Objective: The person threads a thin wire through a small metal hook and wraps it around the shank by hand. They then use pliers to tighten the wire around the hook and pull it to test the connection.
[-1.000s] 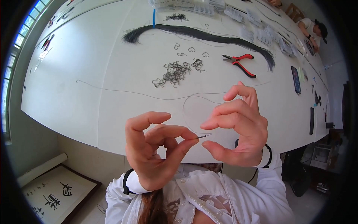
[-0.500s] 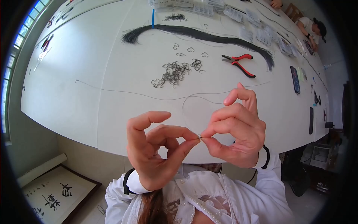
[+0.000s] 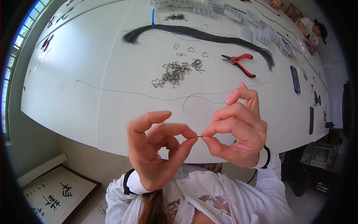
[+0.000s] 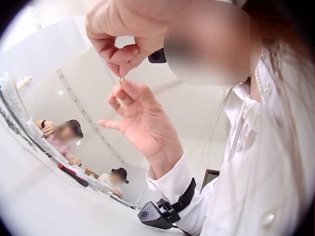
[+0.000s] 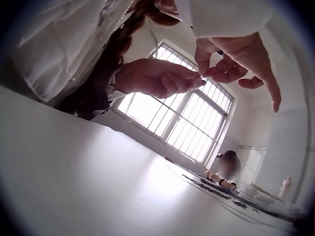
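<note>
Between thumb and forefinger my left hand (image 3: 158,149) pinches a small dark fishing hook (image 3: 200,136), its curve showing as a tiny loop in the left wrist view. My right hand (image 3: 240,132) pinches the other end, other fingers loosely bent. Both hands are raised in front of the chest, fingertips close together and covering most of the hook. A thin fishing line (image 3: 149,97) runs across the white table and loops towards the fingertips; a small hook sits at its left end.
Beyond the hands lie a pile of dark hooks (image 3: 175,72), red-handled pliers (image 3: 242,61) and a long bundle of dark line (image 3: 201,34) with a blue tie. Clear plastic boxes (image 3: 201,9) stand further back. A phone (image 3: 295,79) lies at right; another person (image 3: 307,30) sits beyond.
My right hand, apart with thumb and forefinger spread a second ago, has come left and pinched the end of the hook. The fingertips have since drawn slightly apart, showing more of it.
</note>
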`<state>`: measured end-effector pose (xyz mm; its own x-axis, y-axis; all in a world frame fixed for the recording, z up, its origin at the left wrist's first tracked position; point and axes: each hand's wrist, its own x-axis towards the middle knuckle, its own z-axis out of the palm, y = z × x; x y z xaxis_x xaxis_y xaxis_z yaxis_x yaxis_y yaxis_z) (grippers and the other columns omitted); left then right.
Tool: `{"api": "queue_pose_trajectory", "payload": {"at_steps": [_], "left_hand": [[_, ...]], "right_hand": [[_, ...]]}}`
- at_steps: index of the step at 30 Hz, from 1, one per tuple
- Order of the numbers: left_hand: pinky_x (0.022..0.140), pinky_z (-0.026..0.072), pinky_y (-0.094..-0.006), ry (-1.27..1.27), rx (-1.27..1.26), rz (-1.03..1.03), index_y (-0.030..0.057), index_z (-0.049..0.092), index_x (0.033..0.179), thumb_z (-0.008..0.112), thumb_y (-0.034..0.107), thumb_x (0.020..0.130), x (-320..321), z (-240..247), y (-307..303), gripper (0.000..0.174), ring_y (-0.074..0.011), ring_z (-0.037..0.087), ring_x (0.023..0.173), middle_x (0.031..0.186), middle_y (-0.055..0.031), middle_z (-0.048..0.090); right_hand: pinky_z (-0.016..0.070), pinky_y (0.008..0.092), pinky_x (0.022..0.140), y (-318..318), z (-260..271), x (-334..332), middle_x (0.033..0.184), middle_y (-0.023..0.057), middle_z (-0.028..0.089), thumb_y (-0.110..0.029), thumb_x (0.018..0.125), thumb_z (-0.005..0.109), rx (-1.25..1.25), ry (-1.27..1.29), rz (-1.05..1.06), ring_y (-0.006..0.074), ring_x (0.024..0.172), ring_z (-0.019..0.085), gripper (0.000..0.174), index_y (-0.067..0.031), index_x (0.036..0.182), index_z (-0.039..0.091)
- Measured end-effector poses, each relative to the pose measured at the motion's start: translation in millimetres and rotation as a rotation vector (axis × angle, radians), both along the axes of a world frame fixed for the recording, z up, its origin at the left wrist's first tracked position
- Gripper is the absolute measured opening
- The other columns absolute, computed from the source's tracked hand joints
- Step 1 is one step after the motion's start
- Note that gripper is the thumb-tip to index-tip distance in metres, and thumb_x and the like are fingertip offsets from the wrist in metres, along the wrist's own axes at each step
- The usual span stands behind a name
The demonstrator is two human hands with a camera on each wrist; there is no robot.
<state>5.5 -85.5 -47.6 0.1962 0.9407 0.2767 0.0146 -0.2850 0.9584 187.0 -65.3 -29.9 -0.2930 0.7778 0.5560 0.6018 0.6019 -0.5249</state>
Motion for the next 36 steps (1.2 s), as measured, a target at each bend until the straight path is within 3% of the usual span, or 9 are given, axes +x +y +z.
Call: {"api": "queue_pose_trajectory", "payload": {"at_steps": [7,12,14,16,17,23,27,32,36], "left_hand": [[0.046,0.0423,-0.0189,-0.044,-0.023,0.002,0.0041,0.029,0.109,0.061,-0.018,0.074,5,0,-2,0.052,-0.0078,0.054,0.053,0.088,-0.0159,0.06],[0.046,0.0431,-0.0187,-0.051,0.05,0.114,0.0027,0.029,0.117,0.061,-0.016,0.074,2,-3,-1,0.057,-0.0092,0.055,0.055,0.087,-0.016,0.06],[0.046,0.0433,-0.0182,-0.094,0.02,0.102,0.0007,0.035,0.119,0.07,-0.011,0.071,-2,0,1,0.061,-0.0083,0.055,0.054,0.092,-0.015,0.061],[0.052,0.0425,-0.0174,0.13,-0.059,-0.023,-0.0011,0.045,0.113,0.074,-0.007,0.067,-5,8,6,0.054,-0.0066,0.052,0.053,0.097,-0.0143,0.061],[0.051,0.0439,-0.0188,0.159,-0.072,0.018,-0.003,0.056,0.095,0.078,-0.004,0.064,-2,12,8,0.037,-0.0078,0.055,0.054,0.088,-0.0116,0.064],[0.054,0.0487,-0.0209,0.152,-0.056,0.088,-0.0034,0.06,0.074,0.073,-0.009,0.066,4,12,7,0.017,-0.0121,0.063,0.06,0.069,-0.0078,0.065],[0.056,0.0496,-0.0211,0.197,0.026,0.029,-0.0037,0.059,0.081,0.072,-0.011,0.067,-3,8,6,0.02,-0.0125,0.063,0.062,0.073,-0.0093,0.066],[0.049,0.0433,-0.0163,0.013,-0.142,0.112,-0.0025,0.059,0.096,0.072,-0.007,0.072,-2,8,3,0.028,-0.004,0.057,0.053,0.074,-0.0073,0.067],[0.057,0.0477,-0.0198,0.068,-0.254,0.099,-0.0046,0.057,0.092,0.07,-0.012,0.07,-3,18,3,0.027,-0.011,0.062,0.064,0.073,-0.01,0.065]], "right_hand": [[0.0341,0.0583,0.09,-1,-2,0,0.072,-0.0065,0.057,-0.006,0.048,0.075,0.017,-0.003,-0.006,0.0241,0.082,0.051,0.022,-0.016,0.064,0.063],[0.0375,0.0545,0.086,0,2,3,0.073,-0.0059,0.058,-0.007,0.05,0.078,-0.018,0.002,-0.05,0.0241,0.084,0.05,0.022,-0.0141,0.066,0.065],[0.0372,0.0525,0.086,-1,3,3,0.073,-0.0057,0.059,-0.008,0.051,0.08,-0.04,0.016,-0.025,0.0239,0.084,0.05,0.022,-0.0135,0.067,0.065],[0.0369,0.0504,0.086,-1,3,3,0.074,-0.0055,0.059,-0.01,0.052,0.081,-0.065,0.029,0.001,0.0237,0.084,0.049,0.022,-0.0128,0.068,0.066],[0.0361,0.0483,0.085,-1,3,3,0.074,-0.0053,0.06,-0.011,0.053,0.081,-0.057,0.029,0.021,0.0235,0.084,0.049,0.022,-0.0127,0.07,0.067],[0.0353,0.0431,0.083,-3,2,4,0.076,-0.0047,0.06,-0.014,0.054,0.081,-0.008,-0.004,0.048,0.0231,0.084,0.049,0.024,-0.0131,0.075,0.07],[0.0393,0.039,0.078,0,5,0,0.077,-0.0048,0.06,-0.012,0.053,0.081,-0.039,0.004,0.029,0.0235,0.084,0.048,0.026,-0.0143,0.076,0.07],[0.0403,0.0358,0.074,2,3,0,0.077,-0.0046,0.06,-0.008,0.053,0.079,-0.081,0.033,0.049,0.0241,0.085,0.048,0.025,-0.0148,0.075,0.069],[0.0397,0.0362,0.074,1,7,-2,0.077,-0.0051,0.06,-0.007,0.053,0.077,-0.033,0.012,0.061,0.0244,0.085,0.048,0.023,-0.0149,0.072,0.067]]}}
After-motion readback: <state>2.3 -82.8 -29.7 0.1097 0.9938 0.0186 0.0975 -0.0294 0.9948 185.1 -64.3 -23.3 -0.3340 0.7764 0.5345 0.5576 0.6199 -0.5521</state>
